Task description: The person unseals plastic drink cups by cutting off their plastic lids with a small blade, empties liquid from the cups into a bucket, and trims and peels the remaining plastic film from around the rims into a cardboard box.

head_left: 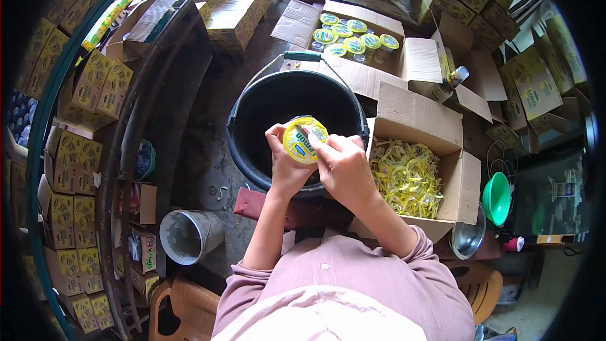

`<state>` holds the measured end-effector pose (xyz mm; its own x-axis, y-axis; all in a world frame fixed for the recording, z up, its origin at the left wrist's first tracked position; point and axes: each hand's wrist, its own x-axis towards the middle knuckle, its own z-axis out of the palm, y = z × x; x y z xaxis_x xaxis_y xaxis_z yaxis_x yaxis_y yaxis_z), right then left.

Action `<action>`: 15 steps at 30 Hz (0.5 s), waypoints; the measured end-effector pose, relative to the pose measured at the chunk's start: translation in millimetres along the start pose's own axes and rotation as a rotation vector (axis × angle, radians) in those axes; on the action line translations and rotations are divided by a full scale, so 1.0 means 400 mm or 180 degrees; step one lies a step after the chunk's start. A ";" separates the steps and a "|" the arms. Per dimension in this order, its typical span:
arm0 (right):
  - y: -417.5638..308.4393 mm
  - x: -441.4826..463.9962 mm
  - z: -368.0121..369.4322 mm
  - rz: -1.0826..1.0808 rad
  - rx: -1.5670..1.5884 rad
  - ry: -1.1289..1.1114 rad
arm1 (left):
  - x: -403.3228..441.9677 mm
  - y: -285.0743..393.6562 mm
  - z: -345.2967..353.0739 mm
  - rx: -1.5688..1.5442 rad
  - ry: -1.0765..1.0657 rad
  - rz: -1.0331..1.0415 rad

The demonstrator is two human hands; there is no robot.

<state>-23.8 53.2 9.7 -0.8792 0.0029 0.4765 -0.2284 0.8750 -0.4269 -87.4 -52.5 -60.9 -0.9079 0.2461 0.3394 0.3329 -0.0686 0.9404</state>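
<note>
Above the black bucket (243, 158), my left hand (287, 167) wraps around a cup with a yellow printed lid (297, 148) reading "Lemon". The lid faces up towards me. My right hand (344, 164) is closed, its fingertips against the right side of the lid. A thin dark sliver shows on the lid by those fingertips; whether it is a small blade held there I cannot make out. The bucket's wire handle with its green grip (303, 56) rests towards the far side.
Right of the bucket, an open carton (468, 189) holds a heap of yellow plastic trimmings (407, 180). Beyond stands a carton of yellow-lidded cups (353, 44). A grey bucket (189, 237) is at lower left, a green bowl (497, 197) at right. Stacked boxes (104, 85) line the left shelf.
</note>
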 end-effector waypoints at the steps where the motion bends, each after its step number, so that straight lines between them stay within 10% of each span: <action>1: -0.002 -0.001 -0.004 0.0051 0.0034 -0.0068 | 0.000 0.001 0.000 0.0012 -0.0018 0.0016; 15: -0.002 -0.003 -0.002 -0.0050 -0.0104 0.0028 | -0.002 -0.005 0.000 -0.0044 -0.0052 0.0037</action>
<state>-22.1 52.8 10.2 -0.8718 -0.0067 0.4899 -0.2283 0.8902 -0.3941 -87.2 -52.5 -62.9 -0.8997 0.2610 0.3499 0.3396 -0.0850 0.9367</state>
